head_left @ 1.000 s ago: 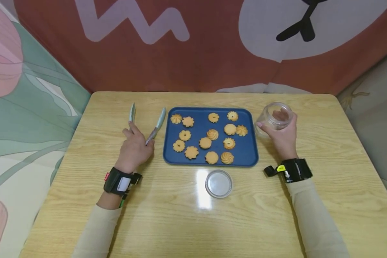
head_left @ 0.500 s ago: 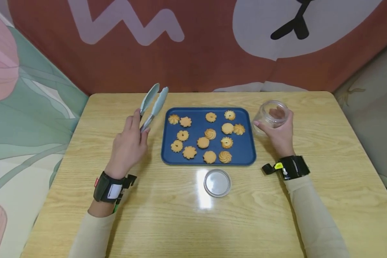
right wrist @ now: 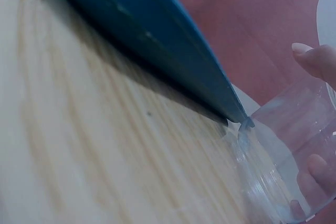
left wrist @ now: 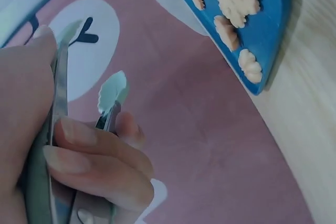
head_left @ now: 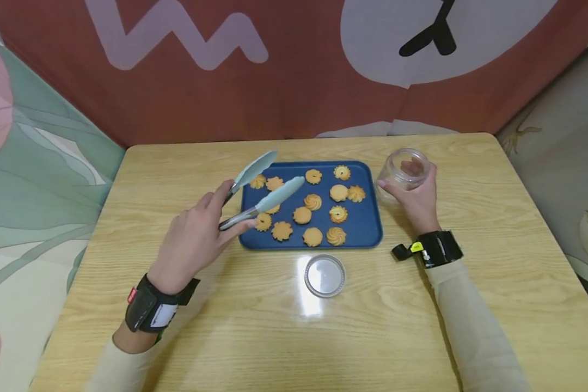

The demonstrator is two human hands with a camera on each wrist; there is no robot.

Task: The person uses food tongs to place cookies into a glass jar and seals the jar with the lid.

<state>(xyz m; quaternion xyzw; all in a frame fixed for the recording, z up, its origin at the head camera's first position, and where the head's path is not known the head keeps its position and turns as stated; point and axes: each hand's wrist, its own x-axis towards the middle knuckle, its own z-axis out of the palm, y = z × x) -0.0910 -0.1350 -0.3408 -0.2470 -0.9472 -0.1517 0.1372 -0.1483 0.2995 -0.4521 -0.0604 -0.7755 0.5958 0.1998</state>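
Note:
My left hand (head_left: 193, 237) grips a pair of tongs (head_left: 279, 194) with pale blue-green tips and metal arms. The tips are spread apart over the left part of a blue tray (head_left: 360, 231), with nothing between them. Several golden cookies (head_left: 312, 202) lie scattered on that tray, a few partly hidden behind the tongs. In the left wrist view, fingers (left wrist: 100, 156) curl round the metal arms. To the right of the tray my right hand (head_left: 418, 204) holds a clear open-topped jar (head_left: 394, 177), its thumb on the near side. The right wrist view shows the jar's wall close to the tray's corner.
A round, silvery lid (head_left: 325, 276) lies on the wooden table (head_left: 362, 337) just in front of the tray. Behind the table's far edge stands a reddish-brown patterned wall (head_left: 299, 98).
The left hand has lifted the tongs from the table and swung them right, over the tray's left side. The right hand stays on the jar; the head view shifts slightly.

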